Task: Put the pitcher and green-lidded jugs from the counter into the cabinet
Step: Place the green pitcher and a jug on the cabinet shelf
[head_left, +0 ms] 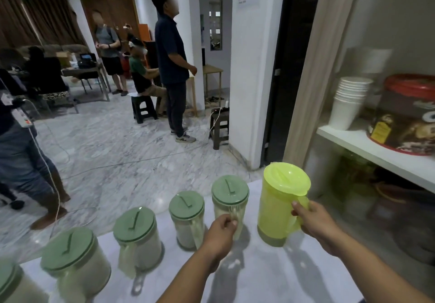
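While upright, pitcher (280,204) points its handle toward right hand (315,220).

Left hand (222,228) is closed in a fist (knuckles up), forearm extended. Right hand (315,221) is closed likewise, fingers curled, arm reaching forward.

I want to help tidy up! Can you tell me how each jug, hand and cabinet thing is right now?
Yellow-green pitcher: upright on counter, lid on.
Right hand: gripping the pitcher's handle.
Left hand: closed on the nearest jug's handle.
Green-lidded jugs: five, upright, lids on, on the counter.
Paper cups: stacked on the cabinet shelf.
Red-lidded tin: closed, on the shelf.
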